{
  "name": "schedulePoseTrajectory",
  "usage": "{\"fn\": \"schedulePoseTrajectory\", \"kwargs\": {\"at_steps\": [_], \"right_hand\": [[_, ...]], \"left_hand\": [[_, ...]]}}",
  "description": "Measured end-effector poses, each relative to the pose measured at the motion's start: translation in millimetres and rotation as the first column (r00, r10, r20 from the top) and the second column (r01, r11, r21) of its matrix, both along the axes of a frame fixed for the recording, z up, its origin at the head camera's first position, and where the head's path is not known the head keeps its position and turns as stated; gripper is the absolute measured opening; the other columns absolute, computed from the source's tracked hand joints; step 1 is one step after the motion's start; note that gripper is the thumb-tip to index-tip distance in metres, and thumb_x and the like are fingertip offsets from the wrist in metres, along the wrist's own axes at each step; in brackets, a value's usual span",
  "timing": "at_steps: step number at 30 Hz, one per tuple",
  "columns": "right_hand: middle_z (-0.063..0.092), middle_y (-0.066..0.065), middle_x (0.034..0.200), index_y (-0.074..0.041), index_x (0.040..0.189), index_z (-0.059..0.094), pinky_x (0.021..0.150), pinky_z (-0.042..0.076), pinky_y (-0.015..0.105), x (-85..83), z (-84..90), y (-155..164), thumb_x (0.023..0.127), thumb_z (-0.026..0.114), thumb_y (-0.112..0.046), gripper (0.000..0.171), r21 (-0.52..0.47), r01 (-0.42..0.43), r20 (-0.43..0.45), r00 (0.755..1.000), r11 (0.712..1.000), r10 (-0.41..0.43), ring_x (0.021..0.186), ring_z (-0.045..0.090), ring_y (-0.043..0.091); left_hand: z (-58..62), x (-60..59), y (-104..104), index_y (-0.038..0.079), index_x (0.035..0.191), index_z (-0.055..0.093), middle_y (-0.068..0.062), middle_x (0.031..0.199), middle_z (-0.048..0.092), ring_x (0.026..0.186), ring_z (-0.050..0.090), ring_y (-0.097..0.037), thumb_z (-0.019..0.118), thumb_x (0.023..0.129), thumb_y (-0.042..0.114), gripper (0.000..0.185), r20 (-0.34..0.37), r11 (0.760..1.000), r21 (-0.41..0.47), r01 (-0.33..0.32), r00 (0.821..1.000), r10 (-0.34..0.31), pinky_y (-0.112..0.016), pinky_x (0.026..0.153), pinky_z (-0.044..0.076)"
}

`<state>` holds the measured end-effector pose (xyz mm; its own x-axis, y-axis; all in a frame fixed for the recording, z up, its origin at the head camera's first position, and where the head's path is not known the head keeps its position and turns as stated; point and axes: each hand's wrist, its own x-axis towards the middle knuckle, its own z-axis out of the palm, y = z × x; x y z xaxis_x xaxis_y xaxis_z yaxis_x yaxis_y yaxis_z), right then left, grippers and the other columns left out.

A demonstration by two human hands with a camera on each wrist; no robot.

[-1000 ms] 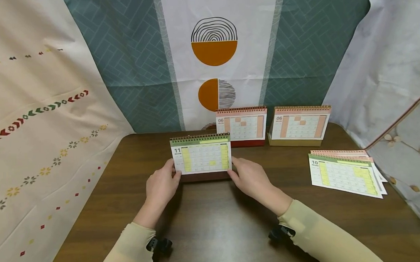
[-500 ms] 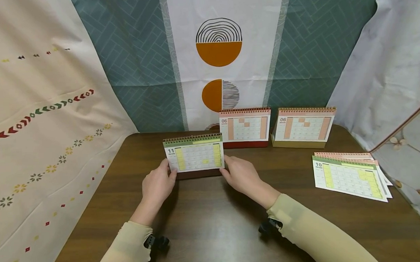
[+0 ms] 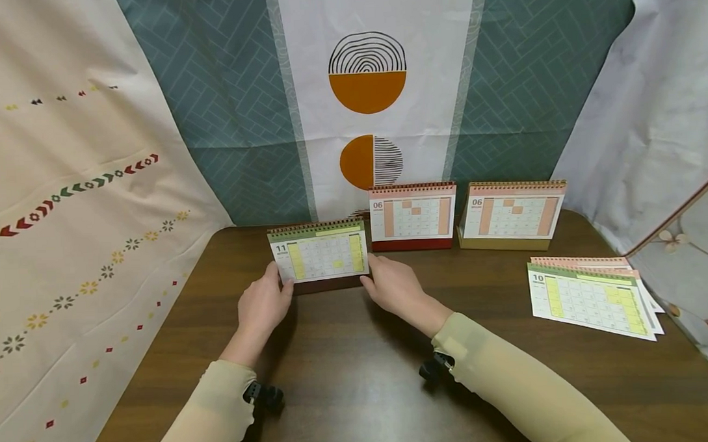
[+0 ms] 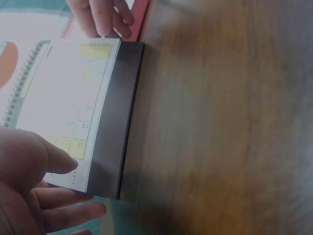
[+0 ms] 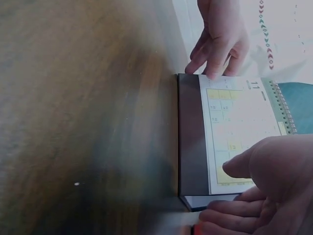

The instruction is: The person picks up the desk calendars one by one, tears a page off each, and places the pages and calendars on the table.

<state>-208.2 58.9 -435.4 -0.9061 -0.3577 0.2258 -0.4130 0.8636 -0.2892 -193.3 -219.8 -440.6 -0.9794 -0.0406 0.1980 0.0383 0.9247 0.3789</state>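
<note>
The brown surface [image 3: 359, 377] carries two standing June calendars [image 3: 413, 216] [image 3: 510, 214] at the far edge. Just left of them stands the November desk calendar [image 3: 319, 255], gripped at both lower corners: thumb in front, fingers behind, by the left hand [image 3: 263, 305] and the right hand [image 3: 393, 286]. For a square row, its base is best kept flat and level with its neighbours, with even pressure from both sides.

Calendar [image 3: 319, 256] dates too small to read; wood table [image 4: 230, 122] perhaps motion-blurred in both wrist views.
</note>
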Motion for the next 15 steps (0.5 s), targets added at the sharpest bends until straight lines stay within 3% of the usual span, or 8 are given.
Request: {"fn": "schedulePoseTrajectory", "kwargs": {"at_steps": [15], "right_hand": [[0.076, 0.018, 0.114, 0.007, 0.141, 0.059, 0.075, 0.061, 0.046, -23.4, 2.1, -11, 0.11, 0.072, -0.028, 0.049, 0.037, 0.02, 0.042, 0.999, 0.999, -0.021, 0.094, 0.075, 0.03]], "left_hand": [[2.4, -28.3, -4, -0.004, 0.14, 0.055, -0.03, 0.119, 0.075, 0.076, 0.068, -0.039, 0.064, 0.11, 0.024, 0.042, 0.042, 1.0, 0.003, 0.004, 0.999, -0.004, -0.054, 0.064, 0.051]]}}
